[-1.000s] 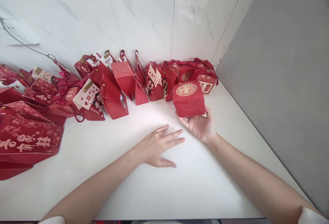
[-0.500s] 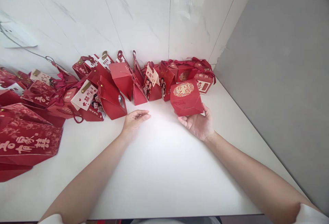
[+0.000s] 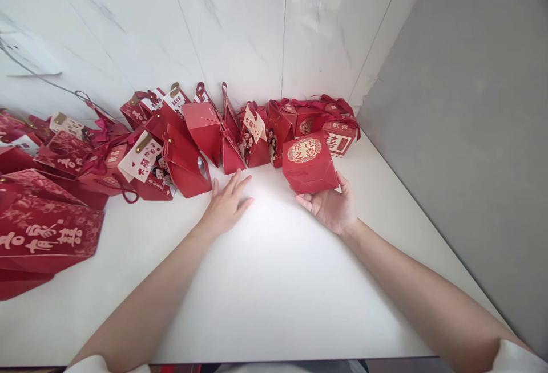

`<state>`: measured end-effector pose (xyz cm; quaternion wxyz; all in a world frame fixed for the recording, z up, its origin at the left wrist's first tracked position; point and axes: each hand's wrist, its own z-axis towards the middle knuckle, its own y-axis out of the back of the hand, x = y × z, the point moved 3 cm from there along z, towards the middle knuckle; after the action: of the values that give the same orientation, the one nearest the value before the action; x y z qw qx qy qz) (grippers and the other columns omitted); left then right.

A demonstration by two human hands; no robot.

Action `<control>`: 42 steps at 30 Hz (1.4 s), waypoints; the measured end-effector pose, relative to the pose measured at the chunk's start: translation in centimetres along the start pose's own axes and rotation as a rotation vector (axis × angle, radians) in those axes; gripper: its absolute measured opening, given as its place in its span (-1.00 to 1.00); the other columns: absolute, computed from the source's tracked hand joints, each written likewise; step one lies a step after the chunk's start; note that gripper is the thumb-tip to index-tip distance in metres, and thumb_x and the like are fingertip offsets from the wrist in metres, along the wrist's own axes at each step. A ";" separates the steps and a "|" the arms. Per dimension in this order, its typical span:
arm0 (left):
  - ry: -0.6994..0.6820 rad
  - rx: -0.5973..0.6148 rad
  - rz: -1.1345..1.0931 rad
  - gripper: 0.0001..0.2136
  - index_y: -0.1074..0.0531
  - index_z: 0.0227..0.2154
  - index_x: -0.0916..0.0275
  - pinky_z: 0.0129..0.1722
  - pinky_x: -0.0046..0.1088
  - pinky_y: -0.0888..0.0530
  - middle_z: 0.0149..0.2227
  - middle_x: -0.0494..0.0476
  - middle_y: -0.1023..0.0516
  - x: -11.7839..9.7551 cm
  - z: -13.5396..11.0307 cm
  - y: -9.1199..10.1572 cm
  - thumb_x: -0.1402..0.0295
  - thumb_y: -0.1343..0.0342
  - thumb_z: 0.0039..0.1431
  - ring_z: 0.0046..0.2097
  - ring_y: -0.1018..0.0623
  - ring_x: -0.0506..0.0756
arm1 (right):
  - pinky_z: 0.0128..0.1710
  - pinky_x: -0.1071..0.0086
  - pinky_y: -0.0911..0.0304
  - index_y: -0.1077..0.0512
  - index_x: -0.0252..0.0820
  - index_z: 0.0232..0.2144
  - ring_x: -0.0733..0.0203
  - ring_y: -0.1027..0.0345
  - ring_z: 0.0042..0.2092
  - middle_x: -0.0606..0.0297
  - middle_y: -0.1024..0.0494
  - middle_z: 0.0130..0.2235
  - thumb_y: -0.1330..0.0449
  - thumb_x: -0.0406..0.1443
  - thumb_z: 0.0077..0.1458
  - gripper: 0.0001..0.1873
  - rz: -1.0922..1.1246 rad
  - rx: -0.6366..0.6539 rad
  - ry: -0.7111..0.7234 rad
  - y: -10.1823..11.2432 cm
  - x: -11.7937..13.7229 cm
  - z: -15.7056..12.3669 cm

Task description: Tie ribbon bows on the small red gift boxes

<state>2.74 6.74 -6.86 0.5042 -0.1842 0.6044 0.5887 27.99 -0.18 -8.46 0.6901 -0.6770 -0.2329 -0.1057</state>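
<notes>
A red gift box (image 3: pixel 310 176) with a gold-cream printed emblem rests in my right hand (image 3: pixel 336 207), tilted so that its printed face shows. My right fingers and thumb hold it from below and from its right side; some fingertips are hidden behind it. My left hand (image 3: pixel 225 205) is palm down over the white table, its fingers spread and holding nothing. Just beyond the left fingertips stand a plain red box (image 3: pixel 186 167) and a narrow red triangular box (image 3: pixel 233 153). A box with a cream couple-print flap (image 3: pixel 252 133) stands between the two hands, farther back.
Several red gift boxes with ribbons line the tiled wall (image 3: pixel 240 25). A large red box with white characters (image 3: pixel 47 236) lies at the left edge. A grey panel (image 3: pixel 471 133) bounds the white table (image 3: pixel 274 293) on the right. A thin cable (image 3: pixel 38 79) runs along the wall.
My left hand has turned palm down and its fingers have spread from a closed-together pose. The gift box in my right hand has hardly moved.
</notes>
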 end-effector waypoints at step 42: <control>-0.022 0.132 0.856 -0.36 -0.11 0.28 0.14 0.23 0.33 0.22 0.40 0.37 0.13 -0.2 -0.8 -1.8 -0.10 0.20 0.25 0.37 -0.01 0.41 | -0.08 0.31 -0.49 -0.20 -0.22 0.12 0.15 -0.23 0.23 0.02 -0.39 0.14 0.06 -0.08 0.14 -0.45 0.166 0.049 -0.020 -0.8 0.2 -1.0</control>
<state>3.96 5.53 -7.75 0.2314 0.1221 0.6573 0.7068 27.98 -1.18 -7.58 0.7104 -0.6780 -0.1853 -0.0356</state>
